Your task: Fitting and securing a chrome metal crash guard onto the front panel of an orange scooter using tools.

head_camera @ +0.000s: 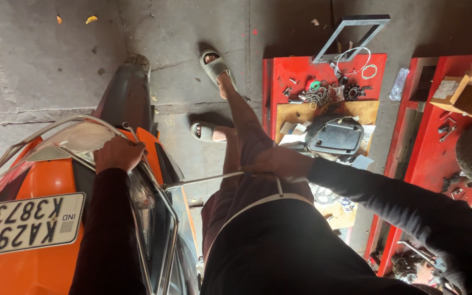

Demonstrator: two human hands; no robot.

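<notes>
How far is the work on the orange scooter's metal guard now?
Done: small parts and a dark cover already lie off on the red stand. In hand: the left hand grips the chrome guard rail above the headlamp, while the right hand holds a long metal rod reaching to it. Left: the rail is not yet off the orange scooter.

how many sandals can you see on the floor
2: one grey sandal farther off on the concrete, the other grey sandal nearer, beside the orange scooter. Both are on the feet; none seems hidden.
</notes>
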